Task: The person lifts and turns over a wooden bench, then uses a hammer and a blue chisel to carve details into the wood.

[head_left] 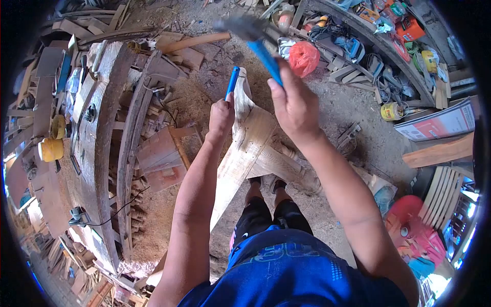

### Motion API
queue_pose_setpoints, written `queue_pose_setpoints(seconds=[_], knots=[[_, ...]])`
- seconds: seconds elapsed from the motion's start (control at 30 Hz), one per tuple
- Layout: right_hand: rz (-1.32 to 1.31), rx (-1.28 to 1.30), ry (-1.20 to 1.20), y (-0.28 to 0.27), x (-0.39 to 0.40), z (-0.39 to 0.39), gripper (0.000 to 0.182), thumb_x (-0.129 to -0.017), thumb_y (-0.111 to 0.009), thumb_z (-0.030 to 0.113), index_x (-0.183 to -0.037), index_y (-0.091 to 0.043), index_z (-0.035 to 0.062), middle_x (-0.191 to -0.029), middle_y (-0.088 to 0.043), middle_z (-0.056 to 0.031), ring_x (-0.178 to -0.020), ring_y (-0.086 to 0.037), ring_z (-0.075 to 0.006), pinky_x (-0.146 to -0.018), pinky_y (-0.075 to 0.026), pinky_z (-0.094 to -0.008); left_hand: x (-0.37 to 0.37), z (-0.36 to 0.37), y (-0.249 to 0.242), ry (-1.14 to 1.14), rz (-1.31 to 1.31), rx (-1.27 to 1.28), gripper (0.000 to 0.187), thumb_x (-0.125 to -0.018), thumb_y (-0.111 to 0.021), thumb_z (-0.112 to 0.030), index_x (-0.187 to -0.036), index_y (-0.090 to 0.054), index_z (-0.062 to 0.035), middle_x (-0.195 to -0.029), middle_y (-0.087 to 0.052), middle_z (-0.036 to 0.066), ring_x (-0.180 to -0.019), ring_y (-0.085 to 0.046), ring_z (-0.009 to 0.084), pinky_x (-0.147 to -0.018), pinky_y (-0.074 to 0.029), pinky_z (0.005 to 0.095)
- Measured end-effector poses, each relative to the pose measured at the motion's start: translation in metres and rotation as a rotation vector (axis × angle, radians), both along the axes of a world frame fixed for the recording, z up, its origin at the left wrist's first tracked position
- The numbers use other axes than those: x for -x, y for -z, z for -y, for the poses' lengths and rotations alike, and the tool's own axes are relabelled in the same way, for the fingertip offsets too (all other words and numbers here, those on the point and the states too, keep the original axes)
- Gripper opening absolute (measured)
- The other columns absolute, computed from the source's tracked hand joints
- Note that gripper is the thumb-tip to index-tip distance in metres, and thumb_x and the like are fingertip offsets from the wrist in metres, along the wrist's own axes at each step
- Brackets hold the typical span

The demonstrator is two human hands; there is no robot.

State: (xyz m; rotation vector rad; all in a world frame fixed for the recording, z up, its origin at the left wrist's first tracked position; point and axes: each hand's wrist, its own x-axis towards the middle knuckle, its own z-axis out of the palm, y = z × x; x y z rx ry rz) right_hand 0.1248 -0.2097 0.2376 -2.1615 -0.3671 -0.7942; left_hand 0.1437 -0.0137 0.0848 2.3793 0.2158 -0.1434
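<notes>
My left hand [221, 114] grips a blue-handled chisel [232, 83], its handle pointing up and its tip hidden against a pale carved wooden piece [245, 148] that leans upright in front of my legs. My right hand [292, 102] holds a hammer with a blue handle [266, 56]. The hammer's dark head [240, 26] is raised above the chisel and blurred. The wooden piece rises between my two hands, with my feet at its base.
A long rough workbench [99, 143] with tools and a yellow container [50, 149] runs along the left. Wood offcuts and sawdust cover the floor. Shelves of tools [388, 46] and a red bag [304, 58] lie at upper right; stacked boards [440, 151] at right.
</notes>
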Motion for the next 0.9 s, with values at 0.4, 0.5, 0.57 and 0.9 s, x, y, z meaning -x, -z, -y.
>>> queue_pose_setpoints(seconds=[0.4,0.5,0.57,0.9], knots=[[-0.175,0.278,0.041,0.028,-0.014,-0.009,0.045,-0.094,-0.056,0.025,-0.137,-0.045,0.0215,-0.079,-0.065,-0.0184,-0.066,-0.066,-0.0324,-0.057,-0.052,-0.0420,-0.004,-0.003,0.000,0.015,0.035,-0.006,0.061,-0.100,-0.042,-0.042,-0.070,-0.062,0.0080,-0.071,-0.058,0.032,-0.074,-0.060,0.0494,-0.068,-0.047,0.0549],[-0.649,0.653,-0.007,0.041,-0.022,0.011,0.043,-0.095,-0.054,0.027,-0.137,-0.045,0.0229,-0.080,-0.066,-0.0176,-0.064,-0.066,-0.0353,-0.058,-0.051,-0.0466,0.000,0.000,-0.001,0.021,0.005,-0.002,0.063,-0.100,-0.042,-0.043,-0.069,-0.062,0.0079,-0.071,-0.058,0.032,-0.075,-0.060,0.0492,-0.069,-0.046,0.0552],[-0.726,0.488,0.041,0.049,-0.015,0.014,0.045,-0.095,-0.053,0.029,-0.138,-0.043,0.0237,-0.077,-0.066,-0.0191,-0.064,-0.065,-0.0387,-0.060,-0.050,-0.0509,-0.003,-0.004,0.002,0.017,-0.006,-0.018,0.063,-0.099,-0.042,-0.043,-0.069,-0.062,0.0078,-0.071,-0.058,0.032,-0.075,-0.060,0.0490,-0.069,-0.046,0.0553],[-0.593,-0.020,0.171,0.075,0.041,0.044,0.040,-0.092,-0.061,0.024,-0.129,-0.055,0.0100,-0.092,-0.068,-0.0219,-0.080,-0.066,-0.0399,-0.065,-0.053,-0.0443,-0.002,-0.015,-0.009,-0.208,-0.147,0.539,0.069,-0.101,-0.037,-0.051,-0.055,-0.051,-0.0021,-0.049,-0.044,0.004,-0.046,-0.040,0.0143,-0.047,-0.035,0.0367]])
